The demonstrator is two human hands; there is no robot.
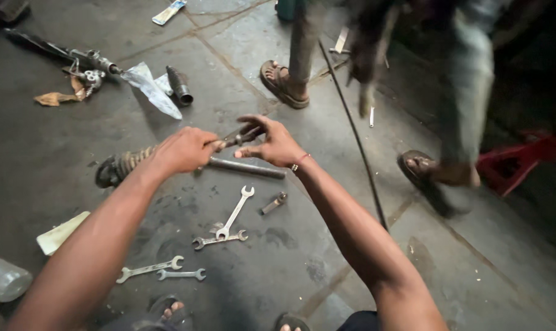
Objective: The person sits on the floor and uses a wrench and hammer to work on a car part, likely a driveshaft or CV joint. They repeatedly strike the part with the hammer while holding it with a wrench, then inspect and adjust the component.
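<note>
My left hand [183, 149] and my right hand [270, 142] meet over the concrete floor, both gripping a small dark metal part [240, 138] between their fingertips. A red thread band circles my right wrist. Just below the hands lies a long steering rack [247, 168] with a ribbed rubber boot [117, 167] at its left end. Several open-end spanners [234, 214] lie on the floor nearer to me, beside a short metal joint piece [273, 203].
Another person in sandals [282, 84] stands close behind, their other foot [426, 175] at the right. A second rack with crumpled plastic [148, 86] and a loose boot [180, 85] lie at upper left. A red stand [515, 160], thin black rod [354, 132], plastic bottle [2, 279].
</note>
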